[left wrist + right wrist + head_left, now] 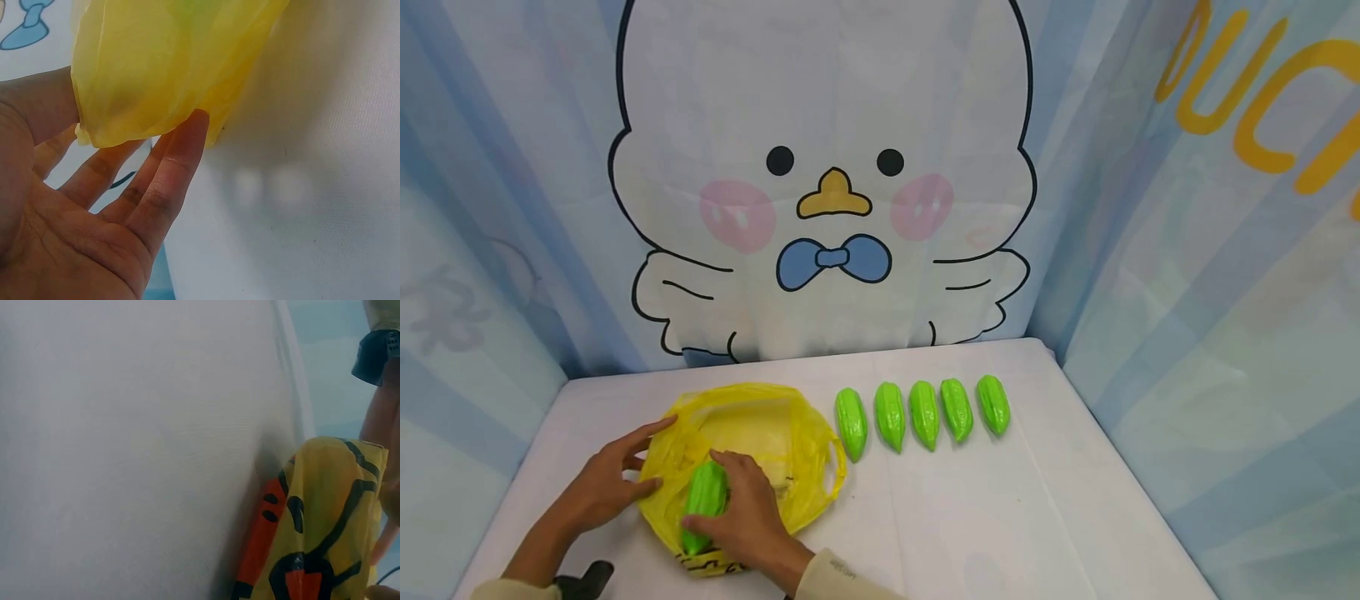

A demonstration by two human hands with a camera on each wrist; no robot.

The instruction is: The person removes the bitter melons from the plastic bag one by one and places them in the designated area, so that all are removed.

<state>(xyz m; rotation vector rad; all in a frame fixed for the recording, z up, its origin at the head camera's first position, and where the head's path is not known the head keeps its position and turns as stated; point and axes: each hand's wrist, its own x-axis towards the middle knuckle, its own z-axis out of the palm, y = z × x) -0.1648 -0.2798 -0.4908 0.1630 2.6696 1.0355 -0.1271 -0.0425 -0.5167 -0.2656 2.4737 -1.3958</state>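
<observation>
My right hand (pixel 749 510) grips a glossy green, ridged star fruit (pixel 705 502), thumb on one side and fingers on the other, over the mouth of a yellow plastic bag (pixel 814 433). The bag lies open at the front left of the table, its loop handle on the right. At its left rim, my left hand (pixel 606 482) holds the thin plastic between thumb and fingers. The left wrist view shows those fingers (pixel 172 165) spread against the bag wall. Black and orange print covers the bag (pixel 334 506) in the right wrist view.
Several more green star fruits (pixel 923 415) stand in a row right of the bag, pointed ends toward me. They rest on a white-covered table (pixel 970 517). Printed cloth walls (pixel 835 317) enclose the back and both sides.
</observation>
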